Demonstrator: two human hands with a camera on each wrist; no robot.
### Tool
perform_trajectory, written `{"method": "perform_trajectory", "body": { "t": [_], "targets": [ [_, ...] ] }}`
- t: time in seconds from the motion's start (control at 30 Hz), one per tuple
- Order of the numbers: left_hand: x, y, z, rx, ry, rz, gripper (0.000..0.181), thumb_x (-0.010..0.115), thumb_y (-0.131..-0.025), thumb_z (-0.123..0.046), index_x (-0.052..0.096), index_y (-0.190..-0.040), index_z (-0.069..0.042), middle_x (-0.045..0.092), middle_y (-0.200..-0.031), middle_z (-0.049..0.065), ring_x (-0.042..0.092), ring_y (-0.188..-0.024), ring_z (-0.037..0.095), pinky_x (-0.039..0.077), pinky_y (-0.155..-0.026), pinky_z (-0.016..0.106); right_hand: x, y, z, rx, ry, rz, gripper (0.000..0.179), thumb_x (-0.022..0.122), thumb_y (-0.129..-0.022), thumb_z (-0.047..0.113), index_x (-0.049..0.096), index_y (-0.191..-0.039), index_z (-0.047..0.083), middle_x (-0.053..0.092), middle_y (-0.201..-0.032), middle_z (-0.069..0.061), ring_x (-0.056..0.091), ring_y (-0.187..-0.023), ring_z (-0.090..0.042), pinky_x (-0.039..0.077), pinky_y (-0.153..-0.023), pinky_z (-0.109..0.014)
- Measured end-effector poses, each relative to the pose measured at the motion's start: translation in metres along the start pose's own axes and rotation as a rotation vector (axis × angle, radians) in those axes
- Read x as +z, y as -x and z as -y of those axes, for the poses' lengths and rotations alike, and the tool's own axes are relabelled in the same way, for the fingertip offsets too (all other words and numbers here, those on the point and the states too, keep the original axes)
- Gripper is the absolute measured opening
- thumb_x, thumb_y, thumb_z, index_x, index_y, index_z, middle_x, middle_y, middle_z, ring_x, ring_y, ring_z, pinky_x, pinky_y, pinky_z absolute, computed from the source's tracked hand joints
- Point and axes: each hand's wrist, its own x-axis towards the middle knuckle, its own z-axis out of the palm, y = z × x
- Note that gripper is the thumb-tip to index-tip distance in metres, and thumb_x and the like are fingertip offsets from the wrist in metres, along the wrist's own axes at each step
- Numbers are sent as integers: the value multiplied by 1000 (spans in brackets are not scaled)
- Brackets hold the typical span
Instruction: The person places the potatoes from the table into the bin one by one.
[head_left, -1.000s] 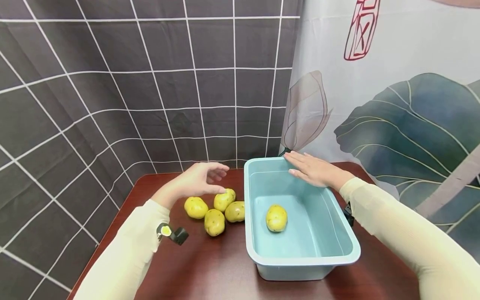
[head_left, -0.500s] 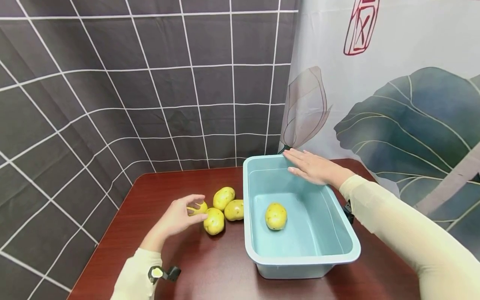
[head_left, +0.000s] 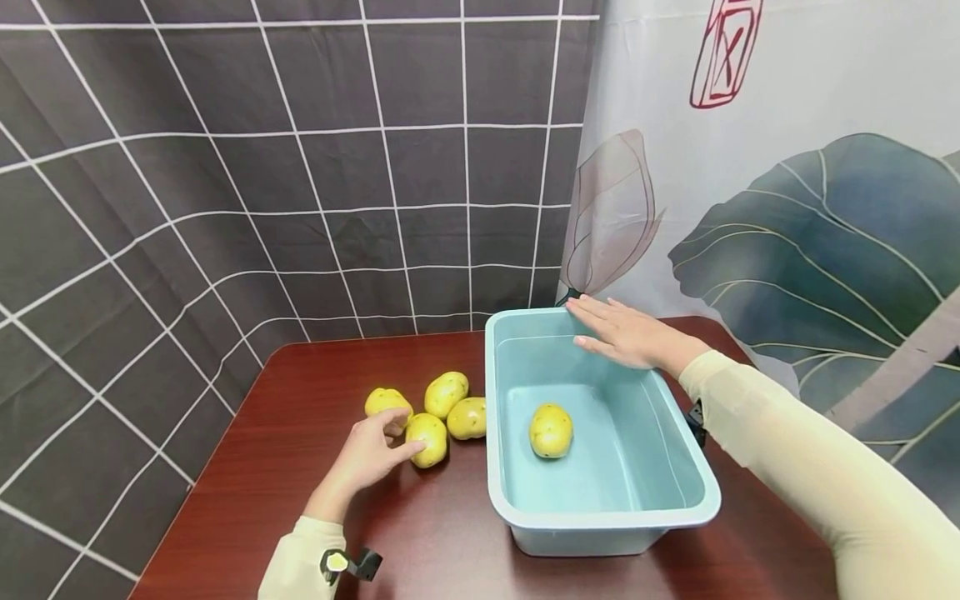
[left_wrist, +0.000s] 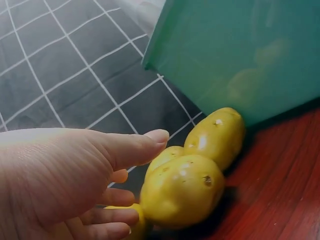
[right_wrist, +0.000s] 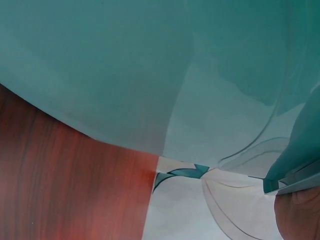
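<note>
My left hand point(head_left: 367, 454) is at the nearest yellow potato point(head_left: 427, 440), thumb and fingers spread on its left side. In the left wrist view, the thumb point(left_wrist: 135, 147) stretches beside that potato point(left_wrist: 185, 192) without closing round it, and the fingertips lie low at its left. Three more potatoes cluster behind it: one at the left point(head_left: 386, 404), one at the back point(head_left: 447, 393), one against the bin point(head_left: 467, 418). My right hand point(head_left: 626, 332) rests with extended fingers over the far right corner of a light blue plastic bin point(head_left: 600, 522). Inside the bin lies a single potato point(head_left: 551, 431).
The bin stands on a dark red wooden table point(head_left: 435, 533), right of the potatoes. Behind the table hang a grey grid-patterned curtain point(head_left: 337, 167) and a white curtain with a leaf print point(head_left: 825, 250). The bin's wall point(left_wrist: 240, 60) rises beside the potatoes.
My left hand has come down and toward me from above the potatoes, then slightly right to the nearest one. The right hand has stayed on the bin's corner.
</note>
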Motion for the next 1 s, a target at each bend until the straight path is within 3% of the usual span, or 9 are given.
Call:
{"method": "perform_trajectory", "body": {
  "t": [0.5,1.0],
  "targets": [
    [13,-3,-5,-26,-107,-67,61,83,-71,-42,67,-115,-2,69,-106,8,65,-91,22,52,-81,40,-1,3,2,-9,5,-13,71,33,-100,54,11,-156,16,12,-160,-3,7,-147,-24,8,-115,-53],
    [19,-3,-11,-45,-170,-73,66,82,-71,-46,66,-116,-1,67,-107,10,61,-93,24,49,-82,43,-2,3,1,-18,3,-12,72,29,-100,58,12,-156,15,12,-160,-3,6,-147,-24,7,-115,-52]
  ]
}}
